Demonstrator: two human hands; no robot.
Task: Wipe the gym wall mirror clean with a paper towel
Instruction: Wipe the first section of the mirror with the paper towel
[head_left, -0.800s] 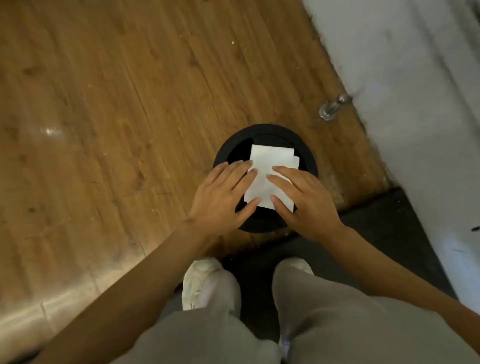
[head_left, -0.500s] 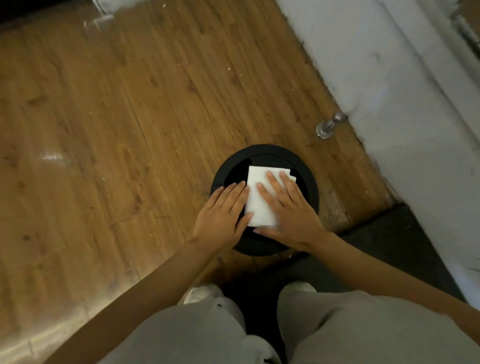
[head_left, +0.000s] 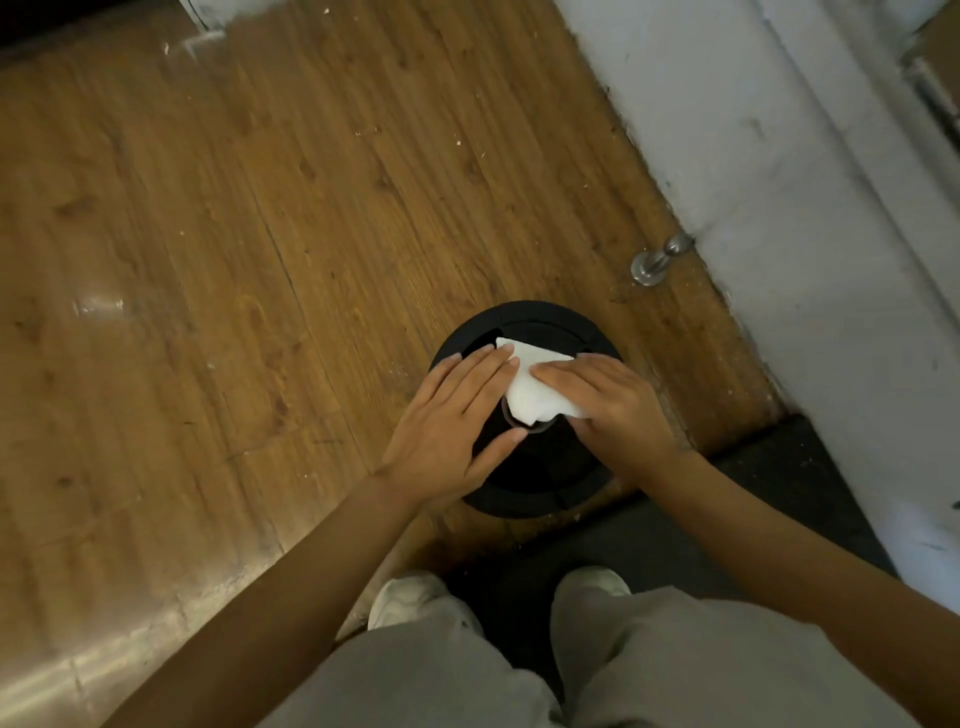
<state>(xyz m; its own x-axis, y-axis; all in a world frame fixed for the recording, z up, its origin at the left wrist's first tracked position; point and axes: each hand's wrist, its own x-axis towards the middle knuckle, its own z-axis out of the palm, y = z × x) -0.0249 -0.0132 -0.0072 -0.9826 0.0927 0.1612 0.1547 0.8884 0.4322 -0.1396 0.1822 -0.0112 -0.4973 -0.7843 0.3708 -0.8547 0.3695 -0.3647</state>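
A folded white paper towel (head_left: 535, 395) lies bent over the top of a round black container (head_left: 535, 478) on the floor in front of my feet. My left hand (head_left: 452, 421) rests beside it with straight fingers, the fingertips touching the towel's left edge. My right hand (head_left: 618, 410) holds the towel from the right, fingers laid across its top and the thumb side tucked under its lower edge. The towel's near corner curls up off the container. No mirror is in view.
Wooden floor (head_left: 234, 260) spreads to the left and ahead. A white wall base (head_left: 779, 208) runs diagonally on the right, with a metal door stop (head_left: 657, 260) near it. A dark mat (head_left: 779, 483) lies under my white shoes (head_left: 405, 597).
The towel lay flat under both hands earlier; now it is bent and partly raised. My right hand has shifted to its right side, and my left hand has moved forward along the left edge.
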